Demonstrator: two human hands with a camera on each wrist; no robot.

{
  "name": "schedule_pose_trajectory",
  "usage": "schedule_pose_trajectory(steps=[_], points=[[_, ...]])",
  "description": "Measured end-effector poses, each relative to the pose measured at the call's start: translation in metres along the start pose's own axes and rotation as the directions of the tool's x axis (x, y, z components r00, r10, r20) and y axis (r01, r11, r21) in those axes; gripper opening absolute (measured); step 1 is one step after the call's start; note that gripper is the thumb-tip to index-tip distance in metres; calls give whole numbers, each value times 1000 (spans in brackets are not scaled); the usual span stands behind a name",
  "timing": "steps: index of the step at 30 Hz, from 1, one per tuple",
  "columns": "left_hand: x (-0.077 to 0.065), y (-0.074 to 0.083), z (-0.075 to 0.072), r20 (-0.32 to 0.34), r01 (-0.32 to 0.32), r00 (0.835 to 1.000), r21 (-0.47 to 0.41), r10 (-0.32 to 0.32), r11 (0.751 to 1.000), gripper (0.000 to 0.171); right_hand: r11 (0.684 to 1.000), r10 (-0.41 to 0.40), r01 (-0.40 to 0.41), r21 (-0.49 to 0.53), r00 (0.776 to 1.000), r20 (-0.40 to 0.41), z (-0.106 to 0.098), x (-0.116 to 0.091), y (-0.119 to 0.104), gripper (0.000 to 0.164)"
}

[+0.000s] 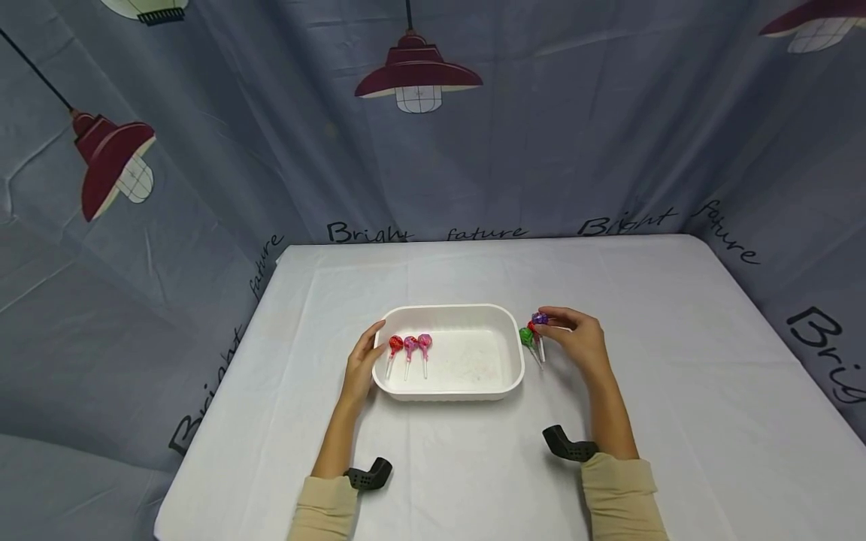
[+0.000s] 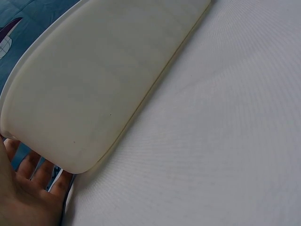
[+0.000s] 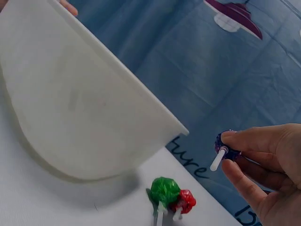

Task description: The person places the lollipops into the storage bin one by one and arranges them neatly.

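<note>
A white plastic tray (image 1: 467, 396) stands mid-table. My left hand (image 1: 361, 362) grips its left end, thumb over the rim and fingers along the outside. Inside, toward that end, lie a red lollipop (image 1: 395, 343) and two pink lollipops (image 1: 410, 343), side by side with sticks toward me. Just beyond the tray's right end, my right hand (image 1: 582, 338) pinches a purple lollipop (image 3: 220, 142) by its wrapped head between thumb and fingers, its stick pointing down. Below it a green lollipop (image 3: 164, 190) and a red lollipop (image 3: 186, 201) lie together on the table.
A white cloth covers the table (image 1: 467, 466). Behind it hangs a grey-blue curtain (image 1: 541, 150) printed with lamps and lettering. Each wrist wears a black camera mount (image 1: 368, 475), close above the cloth.
</note>
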State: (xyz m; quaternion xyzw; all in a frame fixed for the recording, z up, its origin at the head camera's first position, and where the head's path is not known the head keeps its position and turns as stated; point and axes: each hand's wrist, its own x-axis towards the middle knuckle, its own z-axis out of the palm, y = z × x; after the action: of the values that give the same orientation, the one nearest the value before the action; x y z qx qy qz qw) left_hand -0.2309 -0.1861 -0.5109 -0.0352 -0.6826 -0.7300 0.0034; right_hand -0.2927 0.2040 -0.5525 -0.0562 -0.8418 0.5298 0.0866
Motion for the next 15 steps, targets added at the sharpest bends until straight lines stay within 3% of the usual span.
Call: schedule_pose_trajectory(steps=[5, 15], points=[[-1, 3, 1, -1, 0, 1000, 21, 0, 1000, 44, 996, -50, 50, 69, 999, 4, 12, 6, 1, 45], [-3, 4, 0, 8, -10, 1000, 19, 10, 1000, 42, 994, -98, 96, 51, 995, 37, 35, 22, -2, 43]])
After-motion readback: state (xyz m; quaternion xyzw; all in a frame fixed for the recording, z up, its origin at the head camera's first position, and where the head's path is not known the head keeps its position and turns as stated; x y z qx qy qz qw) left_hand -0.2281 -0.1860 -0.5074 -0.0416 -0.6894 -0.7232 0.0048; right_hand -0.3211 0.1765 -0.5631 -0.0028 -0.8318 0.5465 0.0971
